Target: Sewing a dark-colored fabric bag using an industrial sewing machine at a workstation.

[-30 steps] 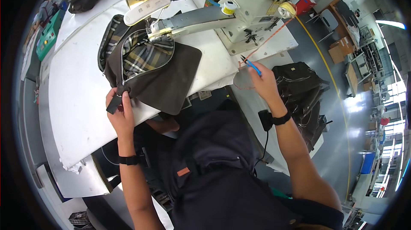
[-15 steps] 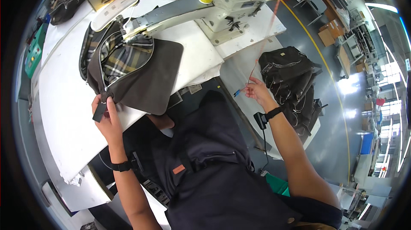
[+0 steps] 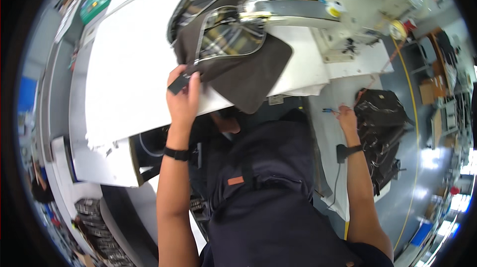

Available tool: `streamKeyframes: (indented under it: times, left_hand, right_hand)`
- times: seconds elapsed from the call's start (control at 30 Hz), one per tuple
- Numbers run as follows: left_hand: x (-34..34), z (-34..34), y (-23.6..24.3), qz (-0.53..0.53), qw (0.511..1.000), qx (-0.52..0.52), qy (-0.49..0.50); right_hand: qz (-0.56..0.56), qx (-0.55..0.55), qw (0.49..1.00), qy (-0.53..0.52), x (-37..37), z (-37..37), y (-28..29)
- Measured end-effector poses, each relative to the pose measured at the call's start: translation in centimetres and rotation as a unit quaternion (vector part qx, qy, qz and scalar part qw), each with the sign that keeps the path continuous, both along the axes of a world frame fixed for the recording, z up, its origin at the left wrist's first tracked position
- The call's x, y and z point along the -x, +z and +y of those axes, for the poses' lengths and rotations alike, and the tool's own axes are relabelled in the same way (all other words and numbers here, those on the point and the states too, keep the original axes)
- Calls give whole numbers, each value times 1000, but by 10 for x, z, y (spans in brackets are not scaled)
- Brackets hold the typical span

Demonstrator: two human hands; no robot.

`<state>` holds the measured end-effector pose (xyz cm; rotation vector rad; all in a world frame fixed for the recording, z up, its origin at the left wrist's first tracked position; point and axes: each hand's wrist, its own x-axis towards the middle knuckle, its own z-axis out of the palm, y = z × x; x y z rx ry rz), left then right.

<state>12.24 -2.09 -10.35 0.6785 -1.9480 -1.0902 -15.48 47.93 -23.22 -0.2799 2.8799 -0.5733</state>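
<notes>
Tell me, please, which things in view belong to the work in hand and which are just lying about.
In the work, it seems:
brown piece with plaid lining, pinched by the left hand
blue tool in the right hand
sewing machine beside the brown piece
spool with orange thread

Apparently lying about:
dark bags piled at right
green box at upper left

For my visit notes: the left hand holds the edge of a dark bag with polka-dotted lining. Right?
Not quite: the head view shows the lining is plaid, not polka-dotted. The left hand does hold the dark bag by its edge.
</notes>
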Motion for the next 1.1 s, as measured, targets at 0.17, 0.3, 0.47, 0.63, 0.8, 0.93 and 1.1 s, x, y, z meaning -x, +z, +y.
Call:
streamKeyframes:
  times: [0.17,0.3,0.47,0.63,0.8,0.93,1.1]
  left_hand:
    - [0,3,4,15,1000,-4,-6]
    - [1,4,8,10,1000,17,5]
    - [1,3,9,9,1000,23,10]
    - [0,4,10,12,1000,4,3]
    - [-1,3,9,3,1000,20,7]
    - [1,1,5,6,999,31,11]
    - [3,1,5,3,999,33,6]
  right_hand:
    - [97,-25,995,-12,-15,-14,37]
    - [116,122,984,-61,-15,-18,53]
    - [53,225,968,-100,-30,1,12]
    - [-33,154,987,16,-80,54,-90]
    - [-98,-14,992,78,-127,137,-139]
    - [-72,7,997,3,-125,146,-121]
    - [-88,284,954,-41,-49,47,-65]
